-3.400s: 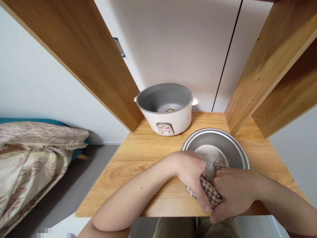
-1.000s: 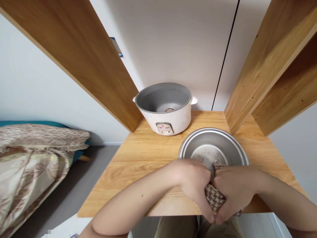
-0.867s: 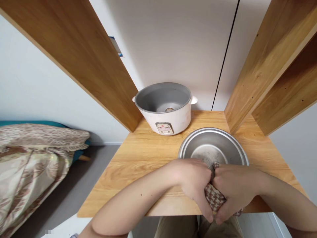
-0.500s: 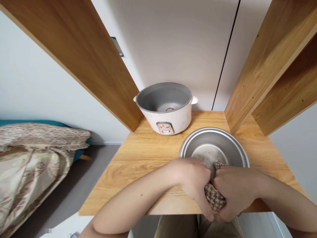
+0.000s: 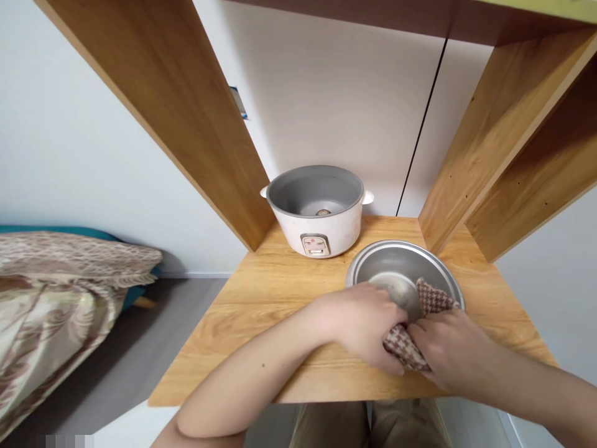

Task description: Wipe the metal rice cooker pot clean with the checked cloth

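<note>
A silver metal inner pot (image 5: 405, 250) sits on the wooden tabletop, its inside dull grey with a pale, wet-looking bottom. Over its near rim, my left hand (image 5: 368, 323) is closed on one part of a brown-and-white houndstooth cloth (image 5: 405, 350). My right hand (image 5: 448, 348) grips the same cloth just to the right, and a loose corner of it sticks up inside the pot. Most of the near rim is hidden behind both hands. Behind and to the left stands a white rice cooker body (image 5: 321, 233), lidless, with a round heating piece visible inside.
The wooden tabletop (image 5: 261, 298) ends close to my legs. Wooden uprights rise at the left (image 5: 186, 124) and the right (image 5: 471, 149), with a shelf (image 5: 373, 14) overhead. A bed with a patterned cover (image 5: 69, 311) lies at the far left.
My right hand has moved slightly up and right, and more of the cloth shows inside the pot. My left hand stays near the rim. The view has tilted up, bringing in the overhead shelf.
</note>
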Available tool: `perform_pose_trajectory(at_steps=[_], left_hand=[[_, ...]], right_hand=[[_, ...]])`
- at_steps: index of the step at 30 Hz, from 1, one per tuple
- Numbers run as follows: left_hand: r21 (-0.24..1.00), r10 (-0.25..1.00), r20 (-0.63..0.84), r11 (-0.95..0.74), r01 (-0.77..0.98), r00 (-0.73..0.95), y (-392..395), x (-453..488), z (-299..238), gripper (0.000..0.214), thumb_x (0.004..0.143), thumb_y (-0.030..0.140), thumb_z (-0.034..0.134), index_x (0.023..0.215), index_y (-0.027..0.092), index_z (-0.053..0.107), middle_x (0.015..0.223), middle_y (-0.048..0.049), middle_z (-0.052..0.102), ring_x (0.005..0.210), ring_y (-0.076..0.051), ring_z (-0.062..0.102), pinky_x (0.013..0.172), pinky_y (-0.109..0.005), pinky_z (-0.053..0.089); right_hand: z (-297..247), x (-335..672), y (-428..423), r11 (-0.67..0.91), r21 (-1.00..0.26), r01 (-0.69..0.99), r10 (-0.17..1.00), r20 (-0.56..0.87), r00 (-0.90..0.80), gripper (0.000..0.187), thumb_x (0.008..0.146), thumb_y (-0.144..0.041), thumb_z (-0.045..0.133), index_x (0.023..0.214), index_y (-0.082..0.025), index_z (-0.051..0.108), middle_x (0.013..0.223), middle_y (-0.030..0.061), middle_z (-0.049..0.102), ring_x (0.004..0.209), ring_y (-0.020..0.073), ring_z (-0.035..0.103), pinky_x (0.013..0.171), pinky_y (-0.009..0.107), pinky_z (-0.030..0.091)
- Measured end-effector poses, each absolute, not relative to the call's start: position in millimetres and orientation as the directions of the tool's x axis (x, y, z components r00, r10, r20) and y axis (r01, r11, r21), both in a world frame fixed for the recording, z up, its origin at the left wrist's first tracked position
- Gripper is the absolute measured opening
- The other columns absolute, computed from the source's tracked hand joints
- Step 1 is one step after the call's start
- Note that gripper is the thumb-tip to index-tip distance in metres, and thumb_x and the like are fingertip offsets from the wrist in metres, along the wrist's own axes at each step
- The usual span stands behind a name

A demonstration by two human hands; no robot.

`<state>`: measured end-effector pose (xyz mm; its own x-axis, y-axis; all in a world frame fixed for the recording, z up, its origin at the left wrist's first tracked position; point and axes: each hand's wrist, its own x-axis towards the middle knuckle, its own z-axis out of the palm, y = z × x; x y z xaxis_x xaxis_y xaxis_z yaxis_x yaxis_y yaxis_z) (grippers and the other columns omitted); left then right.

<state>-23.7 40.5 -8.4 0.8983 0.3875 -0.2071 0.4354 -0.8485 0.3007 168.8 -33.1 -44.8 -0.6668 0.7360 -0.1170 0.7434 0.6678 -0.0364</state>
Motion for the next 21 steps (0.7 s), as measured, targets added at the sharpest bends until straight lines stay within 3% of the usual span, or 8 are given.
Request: perform_pose_trajectory(at_steps=[4,7,10,12,14,16,18,21], left_hand=[[0.378,0.461,0.073,-0.834,0.403,0.885,50.4,-30.9,-3.7,0.06,0.067,0.068,0.075,0.112,0.029,0.07,0.092,-0.0018,0.078,0.08,-0.026,0.072,0.063,-0.032,0.045],[0.396,0.502,0.264,-0.835,0.382,0.823,62.9,-33.2,-8.9,0.077,0.058,0.077,0.077,0.114,0.026,0.069,0.093,-0.0036,0.077,0.086,-0.028,0.071,0.077,-0.036,0.048],[0.45,0.469,0.427,-0.852,0.268,0.773,74.7,-32.6,-18.1,0.077,0.056,0.07,0.083,0.113,0.021,0.069,0.1,-0.0062,0.077,0.091,-0.027,0.071,0.082,-0.034,0.048],[0.481,0.487,0.505,-0.844,0.236,0.712,79.9,-31.5,-24.4,0.066,0.059,0.066,0.084,0.105,0.02,0.07,0.091,-0.005,0.077,0.084,-0.023,0.07,0.075,-0.03,0.048],[0.519,0.52,0.55,-0.826,0.22,0.654,82.1,-30.2,-30.3,0.047,0.07,0.063,0.079,0.086,0.019,0.071,0.073,-0.0016,0.071,0.068,-0.017,0.064,0.064,-0.026,0.045],[0.579,0.56,0.589,-0.795,0.18,0.582,81.4,-28.8,-34.9,0.041,0.085,0.058,0.069,0.075,0.018,0.071,0.06,0.0012,0.065,0.055,-0.012,0.055,0.057,-0.024,0.041],[0.623,0.617,0.608,-0.761,0.182,0.5,78.3,-27.0,-37.5,0.041,0.089,0.055,0.065,0.074,0.019,0.073,0.055,0.0031,0.062,0.05,-0.01,0.049,0.054,-0.023,0.039],[0.648,0.655,0.62,-0.738,0.189,0.432,72.2,-23.7,-37.7,0.03,0.091,0.048,0.067,0.083,0.021,0.077,0.066,0.002,0.072,0.056,-0.01,0.056,0.059,-0.023,0.043]], right_hand=[[-40.7,193.4,-32.3,0.605,-0.015,0.796,0.766,0.283,-0.577,0.013,0.082,-0.014,0.052,0.073,-0.021,0.058,0.064,0.0018,0.064,0.056,0.0153,0.055,0.057,0.031,0.031],[-28.1,210.1,-27.5,0.584,-0.021,0.812,0.748,0.402,-0.527,0.014,0.083,-0.018,0.053,0.069,-0.022,0.056,0.06,0.0007,0.061,0.054,0.0142,0.053,0.054,0.029,0.031],[-12.4,222.0,-25.5,0.557,-0.08,0.827,0.747,0.483,-0.457,0.015,0.087,-0.018,0.051,0.075,-0.021,0.058,0.067,0.0028,0.065,0.059,0.0151,0.057,0.056,0.027,0.037],[-2.5,226.3,-27.0,0.577,-0.125,0.807,0.726,0.531,-0.437,0.019,0.09,-0.019,0.051,0.072,-0.022,0.056,0.064,0.0015,0.062,0.057,0.0137,0.054,0.056,0.026,0.039],[4.8,227.3,-29.2,0.56,-0.19,0.806,0.739,0.554,-0.383,0.023,0.092,-0.021,0.052,0.068,-0.022,0.053,0.06,-0.0012,0.056,0.053,0.0117,0.049,0.054,0.025,0.038],[7.9,226.0,-29.5,0.496,-0.264,0.827,0.786,0.541,-0.299,0.025,0.092,-0.024,0.054,0.067,-0.022,0.055,0.057,-0.0022,0.055,0.051,0.0109,0.046,0.052,0.025,0.039],[6.3,225.3,-26.9,0.432,-0.322,0.843,0.819,0.531,-0.217,0.021,0.091,-0.028,0.055,0.071,-0.022,0.06,0.06,-0.0012,0.06,0.052,0.0117,0.051,0.054,0.025,0.042],[-2.3,232.0,-20.6,0.372,-0.381,0.847,0.807,0.583,-0.092,0.017,0.089,-0.035,0.06,0.089,-0.02,0.07,0.079,0.0036,0.073,0.067,0.017,0.065,0.064,0.029,0.051]])
